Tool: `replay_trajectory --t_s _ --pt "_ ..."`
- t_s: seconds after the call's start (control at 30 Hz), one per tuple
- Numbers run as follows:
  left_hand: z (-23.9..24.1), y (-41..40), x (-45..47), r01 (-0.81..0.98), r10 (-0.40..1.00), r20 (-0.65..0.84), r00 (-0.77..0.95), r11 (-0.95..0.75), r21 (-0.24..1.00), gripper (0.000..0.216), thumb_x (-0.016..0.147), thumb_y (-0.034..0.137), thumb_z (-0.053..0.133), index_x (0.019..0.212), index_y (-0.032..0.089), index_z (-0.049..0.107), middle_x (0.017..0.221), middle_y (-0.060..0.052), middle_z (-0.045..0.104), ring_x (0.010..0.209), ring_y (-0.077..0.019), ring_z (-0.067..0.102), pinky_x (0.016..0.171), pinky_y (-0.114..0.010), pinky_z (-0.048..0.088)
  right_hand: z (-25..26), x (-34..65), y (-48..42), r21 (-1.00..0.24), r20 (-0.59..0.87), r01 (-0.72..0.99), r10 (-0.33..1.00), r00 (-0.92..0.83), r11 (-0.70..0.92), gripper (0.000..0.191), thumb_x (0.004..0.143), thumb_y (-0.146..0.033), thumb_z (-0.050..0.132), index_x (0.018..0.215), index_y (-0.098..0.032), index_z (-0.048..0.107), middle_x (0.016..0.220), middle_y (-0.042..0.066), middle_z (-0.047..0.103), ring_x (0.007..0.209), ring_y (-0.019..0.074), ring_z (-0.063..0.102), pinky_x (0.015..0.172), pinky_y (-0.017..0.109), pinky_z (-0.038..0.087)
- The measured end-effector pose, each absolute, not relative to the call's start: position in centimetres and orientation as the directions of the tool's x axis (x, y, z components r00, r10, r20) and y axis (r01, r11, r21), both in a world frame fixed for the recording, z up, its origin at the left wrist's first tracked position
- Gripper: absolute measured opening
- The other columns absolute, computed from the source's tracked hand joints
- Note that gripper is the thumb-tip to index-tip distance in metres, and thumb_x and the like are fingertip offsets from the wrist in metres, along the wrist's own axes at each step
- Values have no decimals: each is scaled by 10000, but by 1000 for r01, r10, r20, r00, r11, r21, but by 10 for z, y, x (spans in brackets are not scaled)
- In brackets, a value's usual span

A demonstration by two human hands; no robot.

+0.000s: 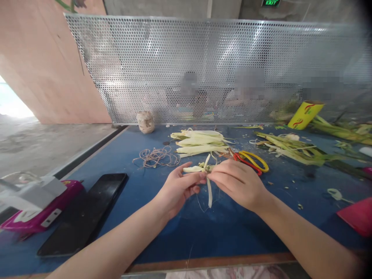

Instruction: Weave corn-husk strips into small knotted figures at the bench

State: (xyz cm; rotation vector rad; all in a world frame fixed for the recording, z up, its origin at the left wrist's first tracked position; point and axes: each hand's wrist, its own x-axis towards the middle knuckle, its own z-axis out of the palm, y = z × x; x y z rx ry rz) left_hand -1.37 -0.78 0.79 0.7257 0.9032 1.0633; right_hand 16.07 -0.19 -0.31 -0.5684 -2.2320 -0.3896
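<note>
Both my hands meet over the middle of the blue table (151, 228). My left hand (178, 188) pinches a small bundle of pale leaf strips (193, 169) between thumb and fingers. My right hand (236, 184) is closed on the same bundle from the right, and one pale strip (209, 195) hangs down from between the hands. Just beyond them lies a pile of pale yellow leaf strips (200, 143), with red and yellow scissors (252, 161) to its right.
A loose coil of brown string (157, 157) and a string ball (145, 121) lie at the back left. A black phone (87, 211) and a pink-and-white device (37, 205) sit at left. Green leaves (296, 149), a yellow tube (305, 114) and a red object (356, 215) are at right. A perforated metal screen (203, 66) stands behind.
</note>
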Motion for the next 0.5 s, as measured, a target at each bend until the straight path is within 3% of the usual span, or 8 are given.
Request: replay_trajectory --t_s 0.13,0.23,0.37,0.5 --pt "8 -6 -15 -441 909 -322 266 412 798 148 711 35 625 836 100 579 621 -5 622 538 -49 591 482 -112 465 3 162 -7 344 710 519 145 -689 783 243 865 -107 434 977 -195 632 918 64 697 817 188 617 700 328 496" --pt "8 -5 -16 -440 899 -331 286 430 788 62 709 59 636 755 93 613 607 -10 622 533 -45 590 481 -98 470 2 163 -9 406 671 533 153 -725 742 227 840 -119 493 995 -211 632 948 55 699 815 208 616 645 342 483" --pt "6 -6 -15 -467 914 -304 270 401 788 170 684 40 654 826 99 583 629 -16 637 545 -61 602 501 -118 485 -4 162 -7 237 730 551 227 -644 800 215 819 -140 541 985 -249 625 927 37 696 823 195 610 681 340 490" --pt "6 -8 -13 -452 954 -239 181 296 841 524 673 12 653 1135 88 417 628 -24 659 502 -77 584 498 -158 480 -9 153 -4 -141 800 516 404 -444 845 133 797 -125 551 852 -230 611 800 24 672 758 160 599 715 317 497"
